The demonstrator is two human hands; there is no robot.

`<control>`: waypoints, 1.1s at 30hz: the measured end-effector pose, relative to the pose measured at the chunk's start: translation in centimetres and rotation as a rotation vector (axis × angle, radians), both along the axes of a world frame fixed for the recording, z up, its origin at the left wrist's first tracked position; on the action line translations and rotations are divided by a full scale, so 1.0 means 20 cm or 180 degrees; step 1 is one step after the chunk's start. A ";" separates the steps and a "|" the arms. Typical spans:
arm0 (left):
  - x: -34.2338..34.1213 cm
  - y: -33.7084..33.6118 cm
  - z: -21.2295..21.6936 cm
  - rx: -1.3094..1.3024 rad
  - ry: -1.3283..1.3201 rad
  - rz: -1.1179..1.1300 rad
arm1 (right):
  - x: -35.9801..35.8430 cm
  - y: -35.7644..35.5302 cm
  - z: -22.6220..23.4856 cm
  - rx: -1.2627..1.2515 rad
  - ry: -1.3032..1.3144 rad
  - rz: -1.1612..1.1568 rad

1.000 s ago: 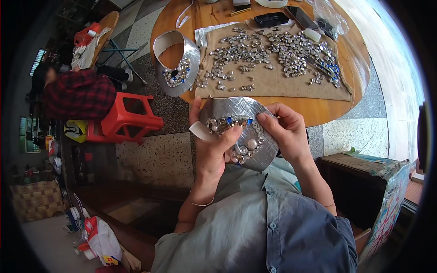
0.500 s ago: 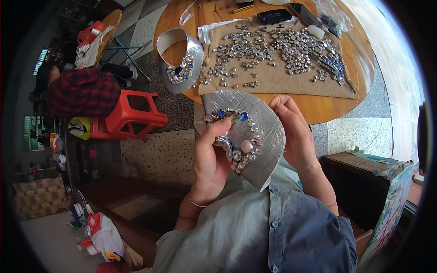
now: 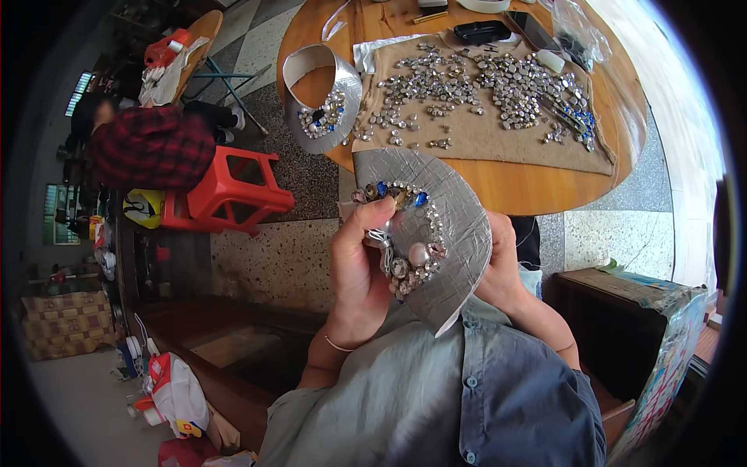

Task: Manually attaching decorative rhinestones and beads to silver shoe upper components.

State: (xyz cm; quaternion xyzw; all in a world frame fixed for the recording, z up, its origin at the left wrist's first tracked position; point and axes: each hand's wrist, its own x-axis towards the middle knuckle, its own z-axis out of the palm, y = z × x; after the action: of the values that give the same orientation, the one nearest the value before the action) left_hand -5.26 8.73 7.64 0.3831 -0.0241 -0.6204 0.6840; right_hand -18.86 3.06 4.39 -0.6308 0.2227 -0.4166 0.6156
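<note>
Left hand [image 3: 359,276] is gripping the silver collar piece [image 3: 436,233] at frame centre, thumb pressing on the jewelled edge by the blue stones. Right hand [image 3: 502,268] is clasping the piece from behind — fingers hidden. Since a second ago the piece has swung from lying flat to standing steep and tilted, so the gem row [image 3: 405,233] is now facing the eye for close work. Above, a second collar [image 3: 320,97] and loose rhinestones [image 3: 475,82] are lying on the round wooden table [image 3: 513,187]. Red stool [image 3: 229,191] at left.

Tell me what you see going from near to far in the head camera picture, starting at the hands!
Left hand on the grey jewelled collar piece → round wooden table edge → tan cloth strewn with gems → black case.
</note>
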 end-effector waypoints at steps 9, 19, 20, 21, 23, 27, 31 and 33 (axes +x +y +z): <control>-0.03 -0.01 0.03 0.0268 0.0121 -0.0119 | 0.00 -0.02 -0.03 -0.0412 0.0024 -0.0014; -0.02 -0.01 0.01 0.0072 0.0050 -0.0121 | -0.01 -0.01 -0.05 -0.0356 0.0090 -0.0162; -0.03 -0.01 0.00 0.0025 -0.0013 -0.0119 | -0.01 -0.01 -0.05 -0.0331 0.0128 -0.0187; -0.03 -0.02 -0.01 -0.0022 -0.0075 -0.0118 | -0.01 -0.01 -0.06 -0.0306 0.0168 -0.0213; -0.03 -0.02 -0.04 -0.0145 -0.0299 -0.0035 | -0.02 -0.01 -0.06 -0.0289 0.0207 -0.0229; -0.01 -0.02 -0.08 -0.0425 -0.0805 0.0126 | -0.02 -0.01 -0.08 -0.0124 0.0102 -0.0301; 0.00 -0.03 -0.08 -0.0578 -0.0938 0.0080 | -0.02 -0.01 -0.09 0.0146 0.0036 -0.0317; 0.00 -0.04 -0.08 -0.0701 -0.0980 -0.0014 | -0.03 -0.01 -0.08 0.0071 0.0072 -0.0330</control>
State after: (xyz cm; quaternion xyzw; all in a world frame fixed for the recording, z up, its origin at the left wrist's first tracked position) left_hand -5.25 8.02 5.97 0.3962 -0.1971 -0.5496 0.7086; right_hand -19.39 2.94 2.89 -0.6162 0.2667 -0.4383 0.5976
